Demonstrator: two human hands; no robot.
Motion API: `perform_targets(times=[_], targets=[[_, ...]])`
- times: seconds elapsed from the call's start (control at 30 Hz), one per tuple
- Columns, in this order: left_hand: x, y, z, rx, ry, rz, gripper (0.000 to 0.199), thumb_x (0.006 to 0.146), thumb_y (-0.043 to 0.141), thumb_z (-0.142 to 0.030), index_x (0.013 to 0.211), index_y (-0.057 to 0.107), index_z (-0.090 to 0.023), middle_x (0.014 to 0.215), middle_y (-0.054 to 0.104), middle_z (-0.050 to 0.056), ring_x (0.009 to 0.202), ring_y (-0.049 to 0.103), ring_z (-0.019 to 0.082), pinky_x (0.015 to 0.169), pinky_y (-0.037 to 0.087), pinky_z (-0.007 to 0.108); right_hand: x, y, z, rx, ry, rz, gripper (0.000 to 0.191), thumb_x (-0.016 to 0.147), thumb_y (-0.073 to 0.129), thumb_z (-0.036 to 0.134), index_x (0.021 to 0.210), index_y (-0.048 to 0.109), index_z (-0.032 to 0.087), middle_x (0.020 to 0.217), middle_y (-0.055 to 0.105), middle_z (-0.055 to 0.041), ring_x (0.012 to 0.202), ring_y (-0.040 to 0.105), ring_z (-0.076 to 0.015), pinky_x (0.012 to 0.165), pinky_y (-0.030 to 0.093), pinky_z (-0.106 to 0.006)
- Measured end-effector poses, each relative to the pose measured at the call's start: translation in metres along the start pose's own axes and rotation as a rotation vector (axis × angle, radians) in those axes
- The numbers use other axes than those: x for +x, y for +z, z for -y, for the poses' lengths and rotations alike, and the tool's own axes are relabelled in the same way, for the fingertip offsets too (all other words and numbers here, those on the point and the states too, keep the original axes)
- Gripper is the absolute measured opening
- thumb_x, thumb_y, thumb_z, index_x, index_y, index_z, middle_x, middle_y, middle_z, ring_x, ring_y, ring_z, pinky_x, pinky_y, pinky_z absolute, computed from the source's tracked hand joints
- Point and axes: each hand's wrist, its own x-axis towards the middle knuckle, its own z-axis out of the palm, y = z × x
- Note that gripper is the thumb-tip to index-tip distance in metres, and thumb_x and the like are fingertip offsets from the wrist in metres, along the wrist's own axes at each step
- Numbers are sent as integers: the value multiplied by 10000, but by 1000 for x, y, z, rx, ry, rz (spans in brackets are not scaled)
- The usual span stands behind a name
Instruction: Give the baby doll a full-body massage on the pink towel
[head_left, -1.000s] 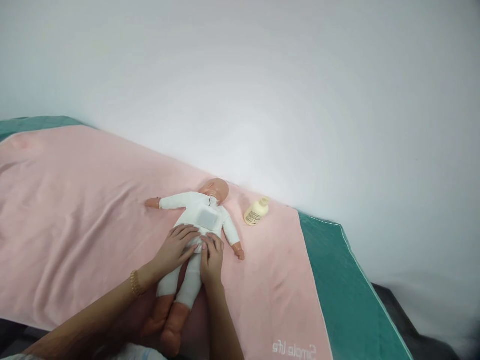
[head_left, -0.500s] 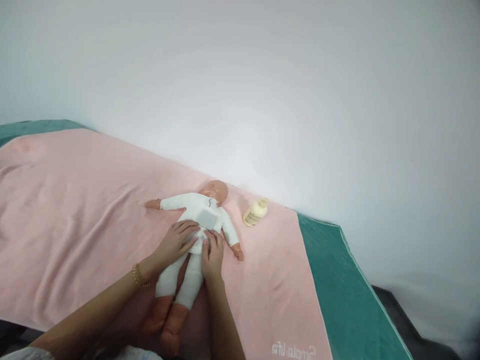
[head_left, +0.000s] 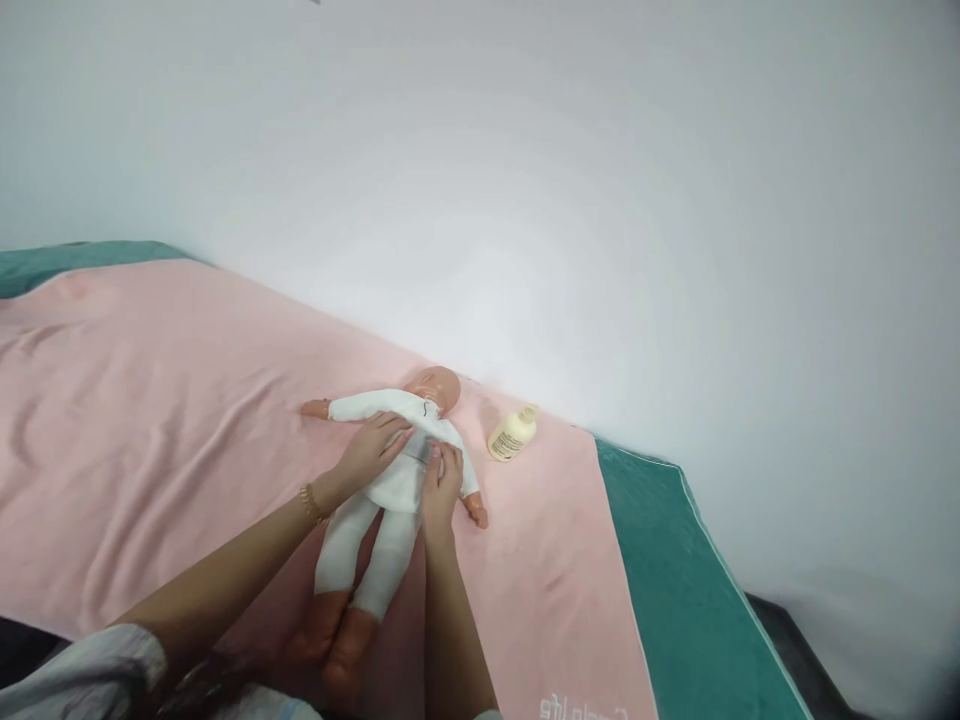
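Note:
A baby doll (head_left: pixel 397 490) in a white top and white leggings lies on its back on a pink blanket, head toward the wall and orange feet toward me. My left hand (head_left: pixel 373 446) rests over the doll's chest with its fingers stretched out. On the other side of the chest lies my right hand (head_left: pixel 442 478), its fingers extended and slightly bent against the white top. Between the hands a grey patch (head_left: pixel 418 446) on the top is partly covered. I see no separate object in either hand.
Beside the doll's head and arm stands a cream-coloured bottle (head_left: pixel 512 435). The pink blanket (head_left: pixel 540 580) lies over a green cover (head_left: pixel 675 560). A white wall (head_left: pixel 480 200) rises behind, and a dark edge (head_left: pixel 795 650) shows at the lower right.
Both my hands have moved up from the doll's belly to its chest, and now cover part of the grey patch. The top looks bunched up near the chest. The view has shifted slightly.

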Motion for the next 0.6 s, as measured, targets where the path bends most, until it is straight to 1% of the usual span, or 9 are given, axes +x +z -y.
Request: perform_targets(times=[0.1, 0.2, 0.3, 0.43, 0.6], targets=[[23, 8, -1, 45, 54, 23, 363, 1008, 354, -389, 1006, 656, -187, 1080, 691, 84, 1059, 592, 250, 945, 447, 415, 27, 7, 1, -45, -13, -18, 380, 1011, 358, 397, 1061, 665, 178, 1081, 639, -115, 1083, 560, -227, 977, 424, -385], [33, 21, 5, 121, 43, 55, 376, 1009, 351, -380, 978, 664, -174, 1045, 701, 92, 1028, 594, 259, 939, 442, 432, 42, 16, -4, -136, 1, 20, 353, 1012, 349, 353, 1004, 653, 174, 1051, 647, -114, 1041, 555, -224, 940, 420, -366], [30, 32, 14, 155, 23, 59, 393, 1007, 341, -364, 916, 666, -164, 970, 709, 106, 970, 600, 273, 896, 444, 446, 44, 24, -12, -184, 7, 48, 328, 1000, 351, 288, 920, 647, 171, 955, 658, -105, 944, 560, -227, 874, 422, -351], [22, 39, 24, 189, -3, 57, 389, 1001, 334, -334, 870, 656, -160, 912, 708, 110, 904, 603, 267, 849, 445, 431, 40, 31, -22, -222, -2, 90, 302, 966, 386, 239, 816, 640, 176, 878, 655, -99, 872, 555, -236, 811, 415, -345], [21, 42, 30, 229, -37, 47, 352, 989, 363, -319, 844, 644, -165, 882, 700, 111, 867, 593, 278, 802, 440, 429, 40, 36, -27, -243, -10, 132, 276, 948, 408, 224, 812, 645, 179, 863, 650, -91, 863, 553, -238, 812, 415, -349]])
